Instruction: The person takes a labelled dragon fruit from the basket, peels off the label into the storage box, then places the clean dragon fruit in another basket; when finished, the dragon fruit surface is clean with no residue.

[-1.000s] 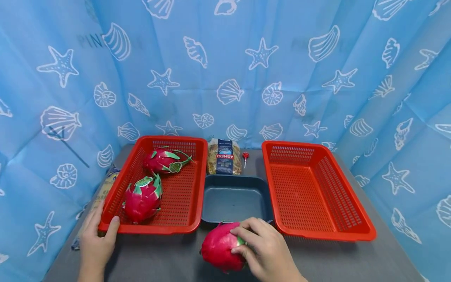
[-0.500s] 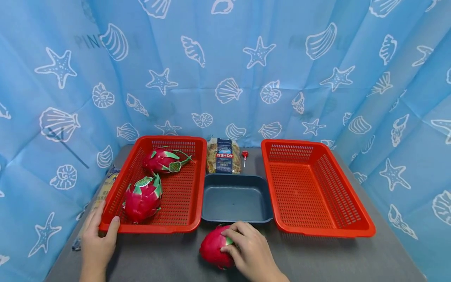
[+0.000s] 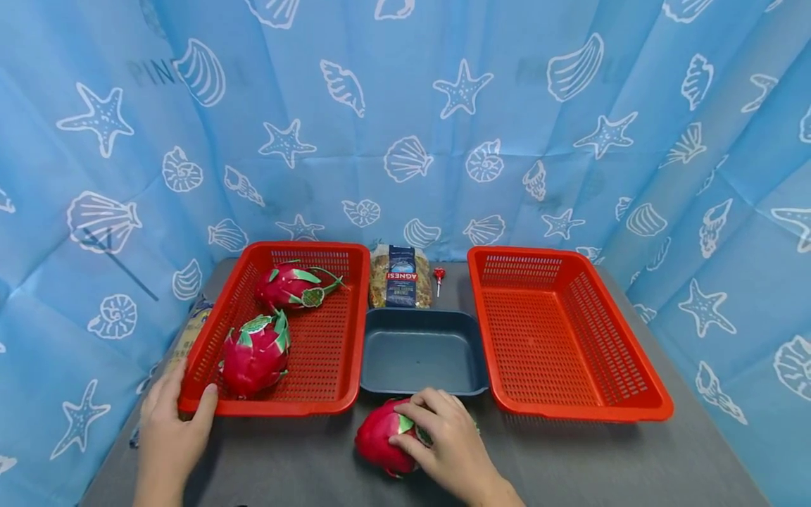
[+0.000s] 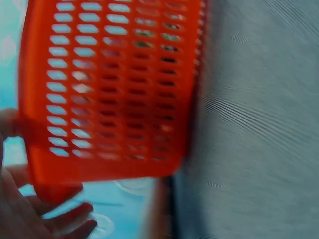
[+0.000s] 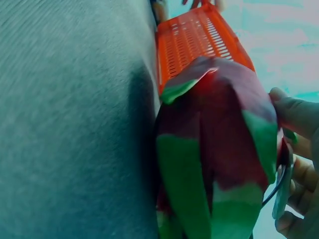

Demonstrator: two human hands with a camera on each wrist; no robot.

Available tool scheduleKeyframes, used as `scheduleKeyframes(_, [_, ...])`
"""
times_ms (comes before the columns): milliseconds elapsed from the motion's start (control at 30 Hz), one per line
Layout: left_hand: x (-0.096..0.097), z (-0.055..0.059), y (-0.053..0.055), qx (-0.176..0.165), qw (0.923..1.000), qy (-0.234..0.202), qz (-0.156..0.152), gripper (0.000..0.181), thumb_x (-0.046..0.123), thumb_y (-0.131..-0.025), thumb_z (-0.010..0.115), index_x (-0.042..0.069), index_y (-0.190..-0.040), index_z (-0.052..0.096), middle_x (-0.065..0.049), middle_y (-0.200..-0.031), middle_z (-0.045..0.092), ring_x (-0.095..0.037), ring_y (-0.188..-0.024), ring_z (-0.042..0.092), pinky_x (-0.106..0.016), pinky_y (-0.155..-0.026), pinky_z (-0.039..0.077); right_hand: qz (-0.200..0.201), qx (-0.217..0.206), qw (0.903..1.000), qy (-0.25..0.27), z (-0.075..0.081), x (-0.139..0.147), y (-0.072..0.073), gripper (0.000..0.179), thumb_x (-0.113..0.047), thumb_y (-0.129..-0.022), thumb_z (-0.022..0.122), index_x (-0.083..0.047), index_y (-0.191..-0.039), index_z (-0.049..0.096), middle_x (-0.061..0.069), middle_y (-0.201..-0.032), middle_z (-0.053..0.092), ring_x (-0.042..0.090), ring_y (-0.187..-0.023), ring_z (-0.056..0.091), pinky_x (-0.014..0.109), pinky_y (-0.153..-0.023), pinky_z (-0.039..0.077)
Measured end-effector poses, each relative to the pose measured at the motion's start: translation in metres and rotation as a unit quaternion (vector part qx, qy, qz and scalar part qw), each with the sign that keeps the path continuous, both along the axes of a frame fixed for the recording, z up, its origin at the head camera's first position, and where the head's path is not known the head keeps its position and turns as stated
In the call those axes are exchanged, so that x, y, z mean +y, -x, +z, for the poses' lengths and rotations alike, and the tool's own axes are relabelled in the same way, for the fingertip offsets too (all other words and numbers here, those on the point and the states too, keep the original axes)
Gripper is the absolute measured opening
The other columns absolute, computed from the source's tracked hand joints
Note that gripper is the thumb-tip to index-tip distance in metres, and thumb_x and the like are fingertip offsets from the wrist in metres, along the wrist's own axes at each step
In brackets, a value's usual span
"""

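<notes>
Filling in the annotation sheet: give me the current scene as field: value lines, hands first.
right hand: grips the near dragon fruit
left hand: touches near left corner of left basket
left basket contents: rear dragon fruit, front dragon fruit
center: dark tray, between left basket and right basket
behind tray: AGNESI bag, red lollipop to its right
far left: packet, partly hidden
backdrop: blue shell-print curtain
unclear: whether the near dragon fruit touches the table
</notes>
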State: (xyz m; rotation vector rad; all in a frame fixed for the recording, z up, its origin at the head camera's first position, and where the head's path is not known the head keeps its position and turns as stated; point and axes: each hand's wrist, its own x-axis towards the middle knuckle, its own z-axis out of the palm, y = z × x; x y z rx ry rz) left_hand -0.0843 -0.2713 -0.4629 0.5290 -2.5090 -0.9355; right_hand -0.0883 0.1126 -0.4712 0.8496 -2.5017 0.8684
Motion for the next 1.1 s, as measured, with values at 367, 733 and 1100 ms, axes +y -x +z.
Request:
scheduleKeyframes(367, [0.055,0.04,-0.013,0.159,0.9788,0.061,-0.113,0.066,0.008,-0.081,0.081,0.007,-0.144,0.059,-0.015,-0.141,0.057,-0.036,-0.127,0.05,-0.04,-0.103,0.049,-0.001,0.012,0.9988,0.047,-0.005,0.003,0.003,0.031,-0.037,-0.081,0.088,-0.021,-0.106,0.078,-0.016,-0.101,0.06,0.003,-0.087,0.055,0.026,-0.072,0.051])
scheduleKeyframes(733, [0.111,0.031,-0.018,0.203,0.9248,0.047,-0.319,0.069,0.008,-0.079,0.081,0.012,-0.144,0.059,-0.005,-0.14,0.058,-0.024,-0.126,0.053,-0.014,-0.108,0.033,-0.003,-0.013,0.9982,0.059,-0.006,0.007,0.003,0.025,-0.017,-0.085,0.083,-0.022,-0.108,0.077,-0.017,-0.104,0.062,0.004,-0.092,0.055,0.024,-0.074,0.051])
scheduleKeyframes(1100, [0.157,0.006,-0.023,0.198,0.8694,0.005,-0.453,0.061,0.011,-0.086,0.079,0.011,-0.143,0.058,-0.004,-0.137,0.058,-0.02,-0.12,0.057,-0.019,-0.098,0.048,0.014,-0.006,0.9967,0.08,-0.011,0.011,0.003,0.028,-0.015,-0.086,0.083,-0.019,-0.113,0.077,-0.011,-0.11,0.066,0.008,-0.093,0.056,0.025,-0.075,0.05])
